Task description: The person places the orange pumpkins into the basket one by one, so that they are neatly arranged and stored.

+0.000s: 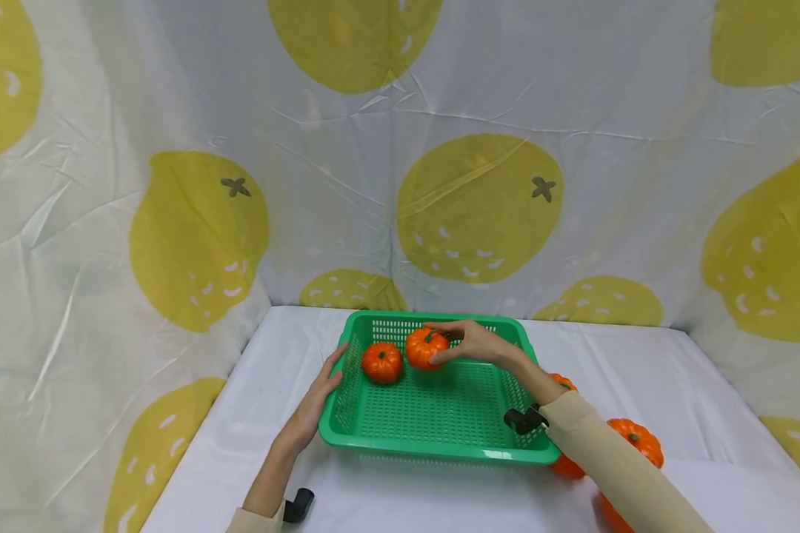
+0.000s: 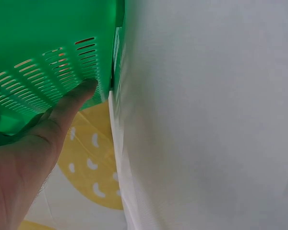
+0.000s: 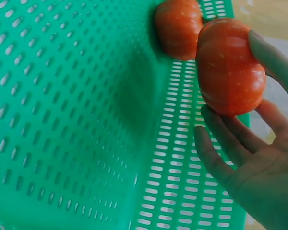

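Head view: a green slotted basket sits on a white-covered table, its long axis running left to right across the person. The right hand reaches in over the basket's far end and holds a small orange pumpkin between thumb and fingertips, stem up. A second pumpkin rests on the basket floor just left of the held one, close to the basket's left wall. The left hand lies flat against the outside of that left wall, fingers straight, gripping nothing (it only touches the plastic). The right hand is therefore the one at the held pumpkin. Outside the basket, beside its right wall, more pumpkins sit on the table, partly hidden by the right sleeve. A backdrop printed with yellow fruit rises behind the basket.
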`<state>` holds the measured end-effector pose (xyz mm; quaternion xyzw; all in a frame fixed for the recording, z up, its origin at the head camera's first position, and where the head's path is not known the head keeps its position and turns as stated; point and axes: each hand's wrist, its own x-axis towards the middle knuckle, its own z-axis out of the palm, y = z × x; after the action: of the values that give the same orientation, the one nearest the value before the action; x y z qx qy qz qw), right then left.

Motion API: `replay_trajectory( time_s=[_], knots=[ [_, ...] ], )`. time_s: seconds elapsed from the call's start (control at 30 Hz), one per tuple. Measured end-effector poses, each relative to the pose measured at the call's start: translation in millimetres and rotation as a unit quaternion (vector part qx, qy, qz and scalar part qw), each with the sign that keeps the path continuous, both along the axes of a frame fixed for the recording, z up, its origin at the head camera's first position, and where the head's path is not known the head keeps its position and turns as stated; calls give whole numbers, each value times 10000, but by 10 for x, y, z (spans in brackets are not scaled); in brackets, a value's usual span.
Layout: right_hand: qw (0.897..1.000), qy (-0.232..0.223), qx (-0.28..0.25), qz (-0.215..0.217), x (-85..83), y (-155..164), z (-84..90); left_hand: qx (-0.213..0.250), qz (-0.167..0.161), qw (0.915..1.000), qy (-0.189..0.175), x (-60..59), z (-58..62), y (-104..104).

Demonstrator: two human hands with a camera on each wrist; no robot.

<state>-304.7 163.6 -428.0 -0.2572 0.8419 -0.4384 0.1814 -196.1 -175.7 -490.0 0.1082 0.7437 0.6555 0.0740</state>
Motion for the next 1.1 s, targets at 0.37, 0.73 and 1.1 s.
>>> replay_trajectory(
  time_s=[0.37, 0.73, 1.1],
  knots=[
    [9991, -290, 61, 293, 0, -47, -115, 5, 9, 10000, -31, -1, 9, -12],
    [9992, -293, 255, 80, 36, -95, -218, 37, -11, 10000, 5, 12, -32, -11],
    [9981, -321, 523, -74, 69, -118, -224, -29, 44, 10000, -37, 26, 11, 10]
  ],
)
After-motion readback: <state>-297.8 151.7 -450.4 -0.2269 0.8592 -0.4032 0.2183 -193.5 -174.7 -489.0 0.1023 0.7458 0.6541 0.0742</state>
